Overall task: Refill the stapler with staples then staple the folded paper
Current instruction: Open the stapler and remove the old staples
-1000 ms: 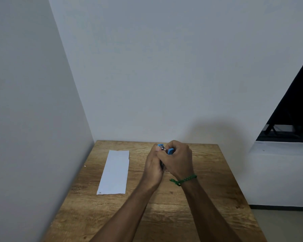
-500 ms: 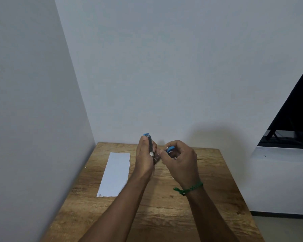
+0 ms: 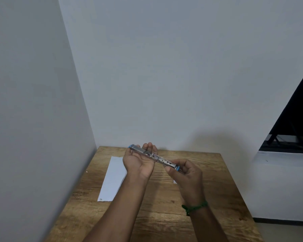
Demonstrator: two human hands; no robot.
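Note:
The blue stapler (image 3: 154, 155) is swung fully open into one long line, its bare metal inside facing up, held above the wooden table (image 3: 157, 206). My left hand (image 3: 140, 161), palm up, cradles the left half with fingers curled round it. My right hand (image 3: 185, 173) pinches the right end near the blue tip. The folded white paper (image 3: 112, 179) lies flat on the table's left side, partly behind my left forearm. A small white thing (image 3: 175, 182) shows under my right hand; whether it is the staples is unclear.
The table stands in a corner, with white walls on the left and behind. A dark window (image 3: 294, 123) is at the right. A green bracelet (image 3: 194, 207) sits on my right wrist.
The stapler went from closed between both hands to spread flat open. My hands have moved apart, the left turning palm up, the right pulling the other end rightward.

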